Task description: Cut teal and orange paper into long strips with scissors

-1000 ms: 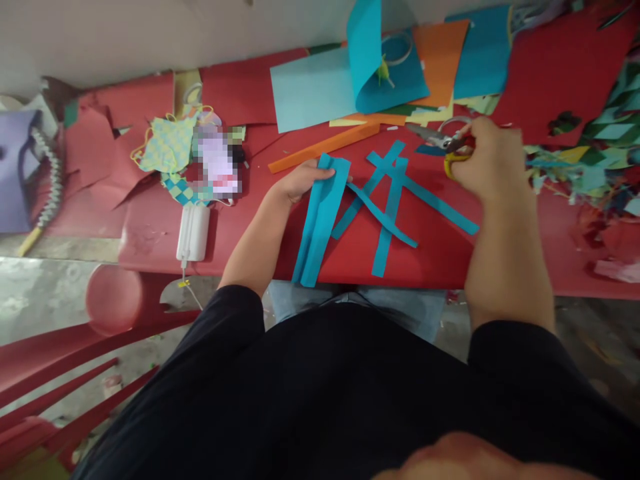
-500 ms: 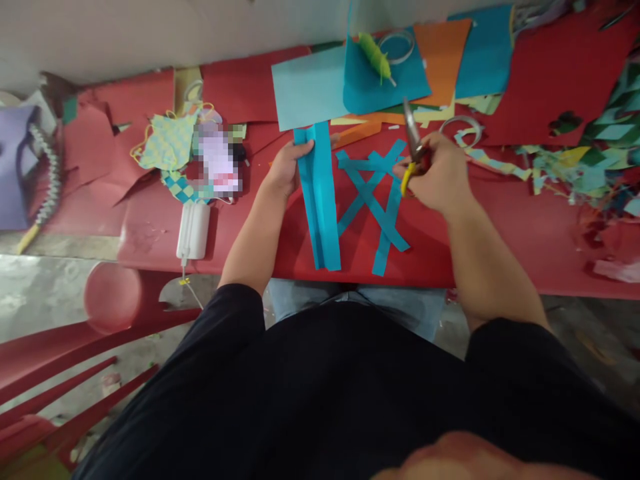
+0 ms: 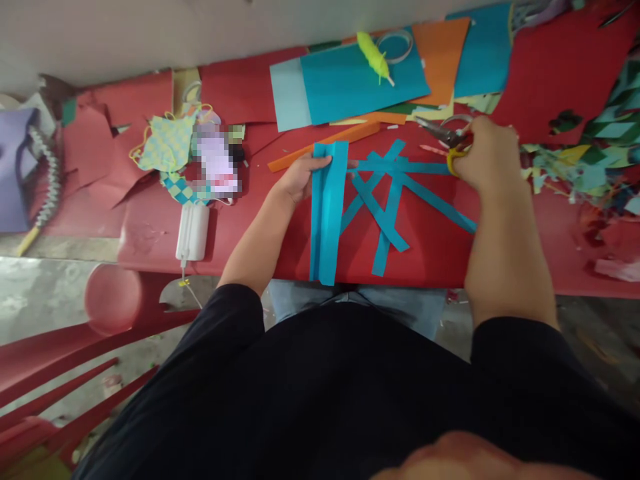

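Observation:
Between the thumb and fingers of my left hand (image 3: 301, 176) is a folded blue paper strip (image 3: 329, 220), held upright near its top end. My right hand (image 3: 484, 155) grips a pair of scissors (image 3: 447, 135) by the yellow handles, the blades pointing left. Several narrow blue paper strips (image 3: 391, 193) lie crossed over one another on the red table between my hands. One of them reaches right, under my right hand and forearm. An orange paper strip (image 3: 350, 137) lies just beyond my left hand.
Blue paper (image 3: 365, 87) at the back carries a yellow-green yarn bundle (image 3: 373, 55) and a tape roll (image 3: 395, 47). Paper scraps (image 3: 575, 167) are heaped at right. A white power bank (image 3: 193, 230) with a cable sits at left, near the red table's front edge (image 3: 425, 283).
My right hand has moved right with the scissors, whose blades now point left. My left hand has shifted slightly right and down with the folded strip. More strips show, and the back blue sheet lies flat.

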The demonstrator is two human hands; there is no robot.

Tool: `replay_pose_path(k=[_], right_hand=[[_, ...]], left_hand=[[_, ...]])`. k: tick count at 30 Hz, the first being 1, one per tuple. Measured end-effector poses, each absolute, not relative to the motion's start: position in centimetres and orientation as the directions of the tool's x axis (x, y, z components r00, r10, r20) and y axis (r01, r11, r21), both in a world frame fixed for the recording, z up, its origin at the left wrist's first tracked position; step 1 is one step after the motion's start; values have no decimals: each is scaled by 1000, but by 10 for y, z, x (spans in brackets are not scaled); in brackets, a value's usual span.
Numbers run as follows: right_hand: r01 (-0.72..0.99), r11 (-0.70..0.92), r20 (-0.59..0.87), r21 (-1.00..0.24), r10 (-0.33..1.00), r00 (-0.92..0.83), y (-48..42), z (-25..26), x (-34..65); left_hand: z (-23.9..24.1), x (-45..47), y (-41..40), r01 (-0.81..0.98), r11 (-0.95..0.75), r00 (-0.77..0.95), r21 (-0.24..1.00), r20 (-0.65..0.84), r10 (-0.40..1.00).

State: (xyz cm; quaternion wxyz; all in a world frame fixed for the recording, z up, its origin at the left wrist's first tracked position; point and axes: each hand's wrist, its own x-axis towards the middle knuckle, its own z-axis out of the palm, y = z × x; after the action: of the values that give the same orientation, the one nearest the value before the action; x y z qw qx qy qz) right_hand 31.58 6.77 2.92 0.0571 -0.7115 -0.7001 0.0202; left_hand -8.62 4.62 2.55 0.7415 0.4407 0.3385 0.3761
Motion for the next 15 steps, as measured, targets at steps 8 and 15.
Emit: replay_pose_path(k=[8, 15], right_hand=[[993, 12, 41, -118, 999, -8, 72, 32, 310], [986, 85, 90, -142, 993, -72, 63, 47, 295]], left_hand=[[36, -106, 54, -272, 197, 311, 942, -107, 944], [42, -103, 54, -338, 220, 178, 915, -168, 970]])
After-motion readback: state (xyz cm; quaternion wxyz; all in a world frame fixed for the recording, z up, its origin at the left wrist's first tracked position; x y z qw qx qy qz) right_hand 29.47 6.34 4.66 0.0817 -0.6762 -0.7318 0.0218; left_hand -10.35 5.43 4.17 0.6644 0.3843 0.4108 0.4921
